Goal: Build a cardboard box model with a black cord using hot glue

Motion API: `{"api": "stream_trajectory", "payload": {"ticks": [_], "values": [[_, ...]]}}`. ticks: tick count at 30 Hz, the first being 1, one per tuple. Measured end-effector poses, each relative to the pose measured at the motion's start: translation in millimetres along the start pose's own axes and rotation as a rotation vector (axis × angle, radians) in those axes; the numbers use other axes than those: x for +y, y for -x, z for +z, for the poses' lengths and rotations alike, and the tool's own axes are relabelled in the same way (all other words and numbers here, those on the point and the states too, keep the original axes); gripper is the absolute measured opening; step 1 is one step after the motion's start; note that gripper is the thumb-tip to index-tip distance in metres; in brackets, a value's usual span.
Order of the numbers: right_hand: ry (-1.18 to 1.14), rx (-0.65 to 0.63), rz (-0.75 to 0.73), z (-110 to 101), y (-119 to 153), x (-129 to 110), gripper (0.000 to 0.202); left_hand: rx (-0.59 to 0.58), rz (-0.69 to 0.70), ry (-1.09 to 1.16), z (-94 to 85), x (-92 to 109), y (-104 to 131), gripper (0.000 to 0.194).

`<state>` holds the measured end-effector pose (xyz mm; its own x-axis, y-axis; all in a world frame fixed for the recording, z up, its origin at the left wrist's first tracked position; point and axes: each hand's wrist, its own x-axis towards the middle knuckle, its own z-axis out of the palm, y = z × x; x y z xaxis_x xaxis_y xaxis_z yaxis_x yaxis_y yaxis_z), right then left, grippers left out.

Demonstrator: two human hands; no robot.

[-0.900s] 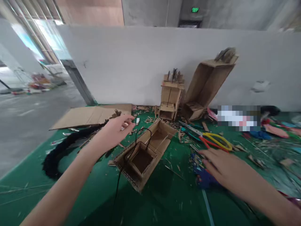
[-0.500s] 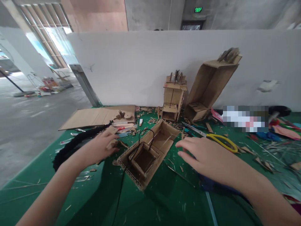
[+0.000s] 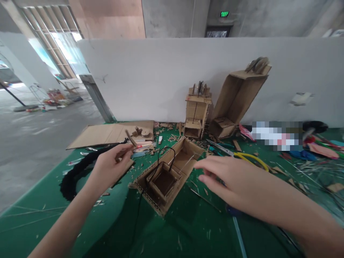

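My left hand (image 3: 114, 163) pinches a small cardboard piece (image 3: 130, 138) that sticks up above its fingers, left of the open cardboard box. That box (image 3: 185, 148) lies on the green table (image 3: 107, 229) between my hands. A smaller square cardboard box (image 3: 165, 179) sits inside it, with a black cord (image 3: 158, 157) looping over it. My right hand (image 3: 215, 172) hovers at the box's right edge, fingers apart, holding nothing that shows. Yellow-handled scissors (image 3: 251, 157) lie just beyond my right hand.
Two upright cardboard structures (image 3: 197, 111) (image 3: 238, 96) stand against the white partition (image 3: 147, 79). A flat cardboard sheet (image 3: 99, 134) and a black fuzzy strip (image 3: 72, 179) lie at the left. Cardboard scraps, wires and coloured materials (image 3: 322, 150) are spread at the right.
My left hand has turned and lifted slightly, with the cardboard piece now upright in its fingers. My right hand has shifted slightly left.
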<state>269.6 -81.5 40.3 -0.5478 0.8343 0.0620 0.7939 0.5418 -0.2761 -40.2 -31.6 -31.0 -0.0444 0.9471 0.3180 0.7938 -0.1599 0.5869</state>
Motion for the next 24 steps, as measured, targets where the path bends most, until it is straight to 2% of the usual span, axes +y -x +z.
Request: {"api": "stream_trajectory", "payload": {"ticks": [3,6,8,10,12,13,16,18,20,22,24], "values": [[-0.035,0.152,0.03,-4.5,-6.0,-12.0,0.032,-0.149,0.001,0.209,-11.6,27.3,0.2,0.04],[-0.058,0.204,-0.003,-2.5,-10.0,-24.3,0.035,-0.238,0.063,0.137,-13.2,36.2,-3.9,0.034],[-0.029,0.166,-0.065,0.3,-10.0,-29.4,0.034,-0.272,0.1,-0.082,-7.9,25.7,-6.1,0.03],[0.019,0.119,-0.121,2.5,-7.9,-30.3,0.033,-0.242,0.167,-0.32,0.3,5.1,-3.4,0.033],[0.057,0.088,-0.143,3.1,-4.5,-28.0,0.033,-0.113,0.224,-0.527,8.7,-18.5,6.1,0.04],[0.068,0.079,-0.14,2.7,-2.5,-26.4,0.034,-0.093,0.226,-0.589,12.4,-29.0,13.1,0.039],[0.075,0.066,-0.105,-1.7,2.9,-23.3,0.032,-0.312,0.393,-0.49,21.1,-49.1,36.0,0.031],[0.063,0.051,-0.086,-6.1,4.8,-23.6,0.029,-0.371,0.378,-0.4,24.2,-52.0,45.8,0.027],[0.045,0.046,-0.079,-10.2,4.8,-25.4,0.027,-0.368,0.296,-0.343,23.4,-48.1,48.0,0.028],[0.023,0.063,-0.076,-13.4,3.0,-28.3,0.027,-0.298,0.194,-0.271,17.7,-38.6,44.7,0.026],[-0.014,0.101,-0.07,-14.6,-0.4,-32.8,0.027,-0.174,0.077,-0.13,8.1,-23.1,40.8,0.025]]}}
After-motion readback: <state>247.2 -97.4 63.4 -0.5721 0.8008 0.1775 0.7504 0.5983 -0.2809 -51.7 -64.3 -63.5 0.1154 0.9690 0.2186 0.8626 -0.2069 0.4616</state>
